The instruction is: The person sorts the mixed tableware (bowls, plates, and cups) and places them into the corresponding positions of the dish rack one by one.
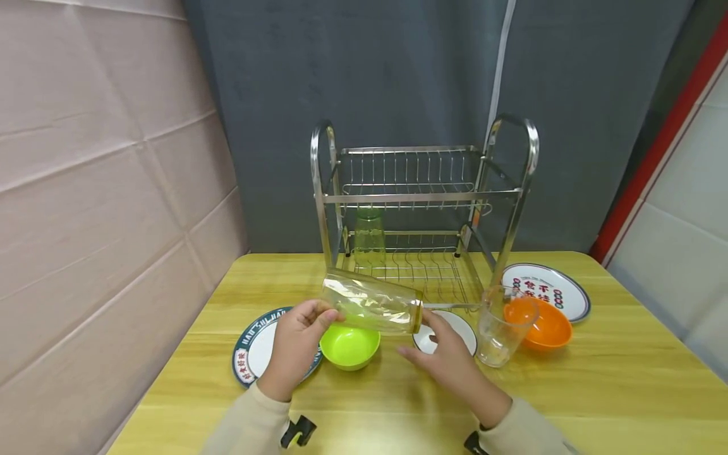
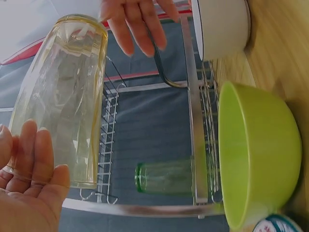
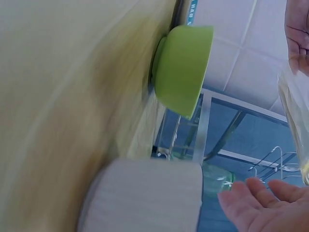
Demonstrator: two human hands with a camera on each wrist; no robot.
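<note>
Yellow-tinted glass tumbler is held on its side in the air, above the green bowl and in front of the steel dish rack. We note our left hand grasping its base end, fingers and thumb curled round the wall, so the weight hangs from that end alone. Our right hand is released: fingers straight and spread, just beside the tumbler's rim, touching or nearly so; contact cannot be told. We judge the open hand is there to steady the free end. Beyond the fingertips, a green glass stands upside down on the rack's lower tier, presumably to drain. Right of the right hand stand a clear glass, an orange bowl and a small white plate.
</note>
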